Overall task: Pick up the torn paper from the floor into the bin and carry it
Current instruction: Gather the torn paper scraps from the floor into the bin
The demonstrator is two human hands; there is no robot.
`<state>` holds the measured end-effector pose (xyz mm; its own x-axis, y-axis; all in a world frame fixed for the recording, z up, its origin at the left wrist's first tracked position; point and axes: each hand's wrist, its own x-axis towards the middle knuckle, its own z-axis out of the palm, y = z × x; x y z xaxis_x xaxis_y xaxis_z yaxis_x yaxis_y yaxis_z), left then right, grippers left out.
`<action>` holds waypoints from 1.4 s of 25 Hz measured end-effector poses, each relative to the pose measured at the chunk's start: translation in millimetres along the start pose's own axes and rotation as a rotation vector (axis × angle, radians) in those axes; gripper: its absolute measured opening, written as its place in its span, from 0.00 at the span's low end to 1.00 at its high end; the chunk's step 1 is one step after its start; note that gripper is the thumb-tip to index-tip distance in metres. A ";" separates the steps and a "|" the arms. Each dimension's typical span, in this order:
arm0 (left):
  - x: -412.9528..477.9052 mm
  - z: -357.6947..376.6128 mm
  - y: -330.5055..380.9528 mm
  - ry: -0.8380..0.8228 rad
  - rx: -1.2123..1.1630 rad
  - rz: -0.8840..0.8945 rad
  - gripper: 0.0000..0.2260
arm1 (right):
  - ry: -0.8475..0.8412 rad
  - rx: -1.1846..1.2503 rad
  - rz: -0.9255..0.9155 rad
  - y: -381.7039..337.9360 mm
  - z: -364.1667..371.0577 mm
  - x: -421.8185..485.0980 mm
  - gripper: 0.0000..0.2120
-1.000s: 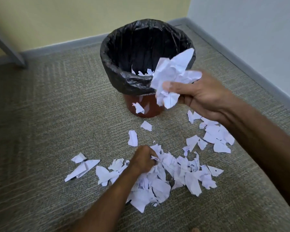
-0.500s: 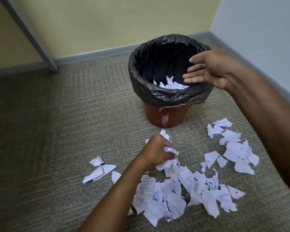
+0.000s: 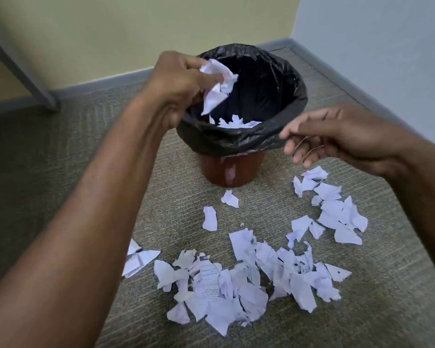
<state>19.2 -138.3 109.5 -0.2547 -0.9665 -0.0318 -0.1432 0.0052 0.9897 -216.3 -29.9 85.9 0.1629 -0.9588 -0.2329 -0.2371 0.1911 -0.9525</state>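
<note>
We see bin (image 3: 232, 169): glossy reddish-brown plastic. Liner (image 3: 266, 101): thin black plastic film, crinkled, shiny. Scraps (image 3: 236, 285): matt white paper, torn, creased, some printed. Wad (image 3: 217, 86): crumpled paper. Floor (image 3: 60, 159): ribbed grey-green carpet, coarse, matt. Walls (image 3: 136, 33): smooth matt paint.

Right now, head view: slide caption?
Left hand holds crumpled paper over bin; right hand empty.

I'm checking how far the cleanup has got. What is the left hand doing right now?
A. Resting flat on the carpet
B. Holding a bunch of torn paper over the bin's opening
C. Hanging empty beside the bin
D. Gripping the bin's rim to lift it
B: the left hand clutches a crumpled bunch of torn paper above the black-lined bin, while the right hand is open and empty.
</note>
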 end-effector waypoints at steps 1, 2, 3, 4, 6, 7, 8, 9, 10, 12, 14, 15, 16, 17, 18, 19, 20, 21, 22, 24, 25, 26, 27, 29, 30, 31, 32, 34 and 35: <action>17.2 0.3 1.3 0.017 -0.035 -0.030 0.05 | -0.064 -0.041 0.054 8.6 1.4 -3.0 0.11; 33.4 3.3 1.3 0.016 -0.073 -0.071 0.06 | -0.114 -0.076 0.094 16.7 4.2 -4.8 0.10; 45.6 8.0 2.3 0.014 -0.088 -0.116 0.07 | -0.144 -0.100 0.119 23.7 6.9 -6.0 0.10; 59.1 12.0 -0.2 0.012 -0.079 -0.163 0.06 | -0.156 -0.113 0.136 29.1 9.1 -6.6 0.10; 68.9 22.7 -1.3 -0.026 -0.007 -0.245 0.04 | -0.147 -0.120 0.154 36.1 9.9 -7.2 0.10; 66.5 25.9 -0.8 -0.059 0.042 -0.301 0.08 | -0.140 -0.121 0.160 38.7 8.7 -7.1 0.10; 64.0 29.3 -0.7 -0.086 0.084 -0.335 0.11 | -0.137 -0.118 0.164 41.1 7.4 -7.2 0.10; 62.0 30.0 -1.7 -0.088 0.123 -0.339 0.12 | -0.137 -0.112 0.170 44.0 5.8 -7.0 0.10; 60.8 29.1 -4.5 -0.076 0.129 -0.330 0.15 | -0.139 -0.105 0.183 47.6 4.4 -6.3 0.11; 55.5 21.0 -10.8 -0.013 0.096 -0.258 0.20 | -0.127 -0.104 0.221 56.5 0.8 -3.0 0.11; 37.9 10.8 -15.6 0.040 0.038 -0.169 0.08 | -0.054 -0.122 0.263 72.4 -7.4 1.2 0.10; 24.8 6.4 -20.1 0.018 0.014 -0.154 0.06 | 0.022 -0.124 0.284 83.6 -14.4 3.9 0.09; 11.2 1.1 -27.8 -0.032 -0.002 -0.157 0.10 | 0.131 -0.125 0.308 97.9 -23.3 7.1 0.08; -1.6 -3.5 -38.5 -0.106 -0.016 -0.164 0.13 | 0.251 -0.141 0.329 113.8 -33.2 10.4 0.07; -15.4 -5.2 -52.5 -0.204 -0.013 -0.189 0.15 | 0.363 -0.191 0.353 130.3 -43.4 13.8 0.06; -26.3 -5.6 -71.2 -0.320 0.051 -0.240 0.15 | 0.453 -0.270 0.379 146.9 -53.5 17.1 0.07; -35.1 -3.3 -91.6 -0.437 0.143 -0.312 0.14 | 0.533 -0.343 0.410 162.4 -62.2 20.0 0.08; -40.2 1.5 -112.3 -0.539 0.263 -0.386 0.13 | 0.604 -0.387 0.447 177.3 -69.2 21.3 0.10; -42.0 8.2 -133.6 -0.604 0.368 -0.448 0.11 | 0.648 -0.409 0.485 190.2 -73.5 22.1 0.14; -39.8 23.8 -176.1 -0.665 0.575 -0.491 0.09 | 0.663 -0.459 0.554 212.9 -79.2 23.7 0.28; -40.3 32.2 -197.9 -0.650 0.669 -0.470 0.10 | 0.642 -0.499 0.567 224.5 -81.8 25.2 0.34; -41.7 39.1 -217.4 -0.591 0.744 -0.427 0.13 | 0.611 -0.552 0.561 235.3 -83.6 27.6 0.40; -43.5 44.0 -235.2 -0.514 0.800 -0.370 0.17 | 0.574 -0.608 0.547 244.0 -84.9 31.6 0.44; -47.4 50.5 -261.8 -0.414 0.866 -0.263 0.25 | 0.500 -0.691 0.520 254.6 -86.5 44.9 0.49; -48.9 53.5 -271.3 -0.387 0.906 -0.218 0.28 | 0.467 -0.711 0.516 259.2 -86.2 53.6 0.51; -50.4 56.9 -277.2 -0.367 0.961 -0.175 0.30 | 0.443 -0.717 0.522 262.8 -85.1 61.9 0.54; -52.6 61.5 -280.5 -0.362 1.027 -0.130 0.32 | 0.426 -0.728 0.530 264.7 -83.0 69.8 0.58; -59.3 73.6 -284.6 -0.394 1.141 -0.055 0.35 | 0.398 -0.777 0.534 268.1 -79.1 85.1 0.61; -61.2 81.1 -287.1 -0.418 1.170 -0.044 0.37 | 0.375 -0.803 0.539 270.5 -77.9 92.0 0.61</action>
<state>-1.7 -59.9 -184.1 -0.4824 -0.8169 -0.3161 -0.8707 0.4079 0.2747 -340.1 -82.9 -177.9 -0.4300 -0.8178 -0.3825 -0.7810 0.5495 -0.2969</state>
